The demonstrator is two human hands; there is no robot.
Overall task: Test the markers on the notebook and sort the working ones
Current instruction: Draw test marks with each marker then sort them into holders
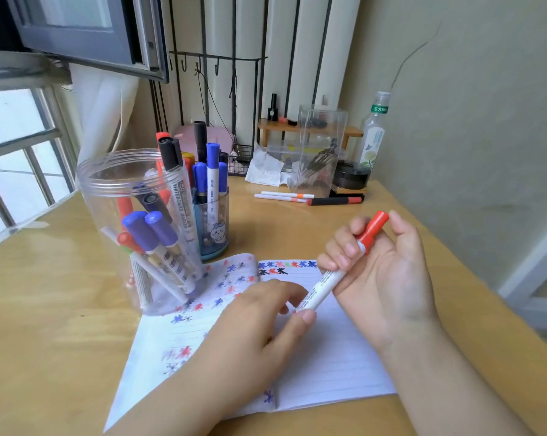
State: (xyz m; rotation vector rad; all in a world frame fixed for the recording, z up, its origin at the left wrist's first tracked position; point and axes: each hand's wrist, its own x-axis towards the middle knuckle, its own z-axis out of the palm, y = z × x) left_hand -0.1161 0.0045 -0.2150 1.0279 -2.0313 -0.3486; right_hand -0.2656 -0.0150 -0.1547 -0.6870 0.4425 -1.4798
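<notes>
Head view: right hand [382, 265] curled around a red-capped whiteboard marker [341, 262], cap up, held tilted above the open notebook [328, 350]. Left hand [253, 322] pinching the marker's lower end. Left of the notebook, touching its page, a clear jar [133, 228] of markers; behind, a blue pen cup [213, 221].

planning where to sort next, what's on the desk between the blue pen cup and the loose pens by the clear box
Head view: only bare wooden desk between the blue pen cup and the loose pens.
</notes>
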